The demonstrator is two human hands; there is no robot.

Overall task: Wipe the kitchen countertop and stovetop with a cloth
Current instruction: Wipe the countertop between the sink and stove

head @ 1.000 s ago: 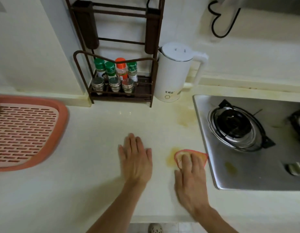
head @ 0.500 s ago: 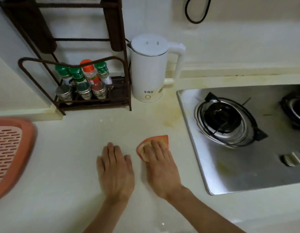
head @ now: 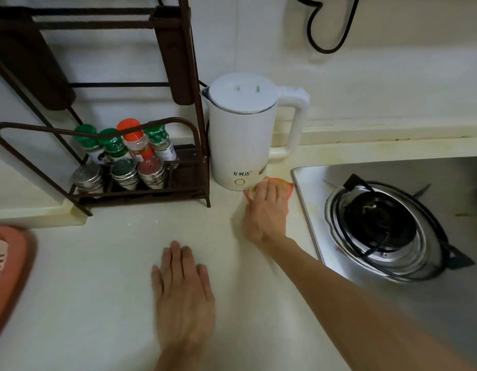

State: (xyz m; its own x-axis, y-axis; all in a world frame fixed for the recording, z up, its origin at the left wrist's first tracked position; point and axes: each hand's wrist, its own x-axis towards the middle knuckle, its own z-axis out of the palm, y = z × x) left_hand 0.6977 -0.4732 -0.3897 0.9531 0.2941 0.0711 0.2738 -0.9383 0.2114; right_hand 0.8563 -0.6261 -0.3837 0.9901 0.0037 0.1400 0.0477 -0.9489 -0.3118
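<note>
A small yellow cloth with an orange-red edge (head: 285, 186) lies on the cream countertop (head: 103, 277), right at the foot of the white kettle (head: 241, 129) and beside the steel stovetop's (head: 446, 303) left rim. My right hand (head: 265, 212) presses flat on the cloth with straight fingers and covers most of it. My left hand (head: 182, 293) rests palm down on the bare countertop nearer to me, fingers straight, holding nothing. A black gas burner (head: 379, 226) sits on the stovetop.
A brown wire rack (head: 141, 194) with several spice jars stands left of the kettle. An orange-pink slotted tray (head: 10, 266) lies at the far left. A black cord (head: 325, 36) hangs on the wall. Yellowish staining marks the countertop along the stovetop edge.
My right hand has pushed the cloth away from me, from the countertop's front part up to the kettle's base. My left hand has stayed flat on the countertop.
</note>
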